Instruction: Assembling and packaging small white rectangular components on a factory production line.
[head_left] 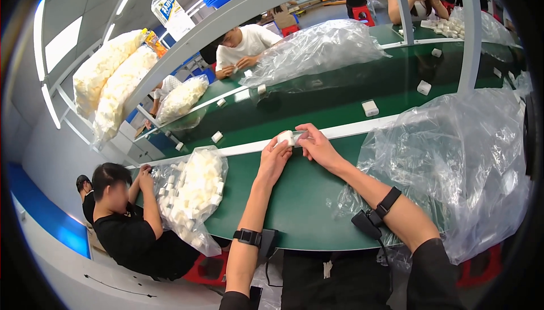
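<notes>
Above the near edge of the belt, my left hand (pixel 271 161) is closed around a small white block-shaped piece (pixel 285 138). My right hand (pixel 323 150) meets it from the right, its fingers pinching a small see-through plastic part (pixel 297 136) at the block's right end. Whether that part is joined to the block I cannot tell. Both hands are over the white rail (pixel 351 128) between the green worktop (pixel 294 208) and the green belt (pixel 317 116). A similar white piece with a clear end (pixel 370 108) lies on the belt just beyond my right hand.
A large clear plastic bag (pixel 453 157) covers the worktop at right. To the left, a bag of white pieces (pixel 195 188) lies beside a seated co-worker (pixel 124 219). Other white pieces (pixel 217 137) lie along the belt. A grey metal post (pixel 468 38) stands at far right.
</notes>
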Motion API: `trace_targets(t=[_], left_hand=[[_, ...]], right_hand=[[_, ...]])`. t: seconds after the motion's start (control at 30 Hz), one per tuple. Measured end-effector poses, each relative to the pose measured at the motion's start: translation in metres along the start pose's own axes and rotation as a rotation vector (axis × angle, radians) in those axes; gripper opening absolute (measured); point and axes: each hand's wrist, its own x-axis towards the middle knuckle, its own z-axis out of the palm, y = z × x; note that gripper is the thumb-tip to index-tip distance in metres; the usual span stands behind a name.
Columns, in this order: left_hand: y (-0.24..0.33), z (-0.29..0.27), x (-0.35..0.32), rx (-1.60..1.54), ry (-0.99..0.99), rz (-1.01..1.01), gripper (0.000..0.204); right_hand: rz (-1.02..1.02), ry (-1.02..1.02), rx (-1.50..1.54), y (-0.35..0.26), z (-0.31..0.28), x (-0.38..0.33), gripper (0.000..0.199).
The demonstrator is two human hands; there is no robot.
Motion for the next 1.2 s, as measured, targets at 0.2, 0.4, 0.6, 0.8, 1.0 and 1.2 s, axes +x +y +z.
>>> trace_targets(t=[0.2,0.4,0.6,0.8,1.0,1.2], left_hand=[[-0.001,0.002,0.000,0.040,0.001,0.007,0.044],[-0.002,0.002,-0.002,0.093,-0.025,0.012,0.034],[-0.003,0.004,-0.001,0.162,0.002,0.113,0.026],[-0.005,0.019,-0.004,0.304,-0.003,0.220,0.020],[0.000,0.015,-0.005,0.347,-0.008,0.193,0.017],[0.004,0.017,-0.002,0.463,-0.046,0.147,0.014]], right_hand=[[0.047,0.051,-0.022,0.001,-0.002,0.001,0.039],[0.042,-0.014,0.004,0.002,-0.004,-0.002,0.033],[-0.026,-0.074,-0.013,-0.004,-0.003,-0.002,0.028],[-0.077,-0.019,-0.069,-0.010,-0.009,-0.002,0.029],[-0.037,-0.097,-0.114,-0.011,-0.009,-0.007,0.033],[0.075,-0.083,-0.053,-0.011,-0.010,-0.008,0.034]])
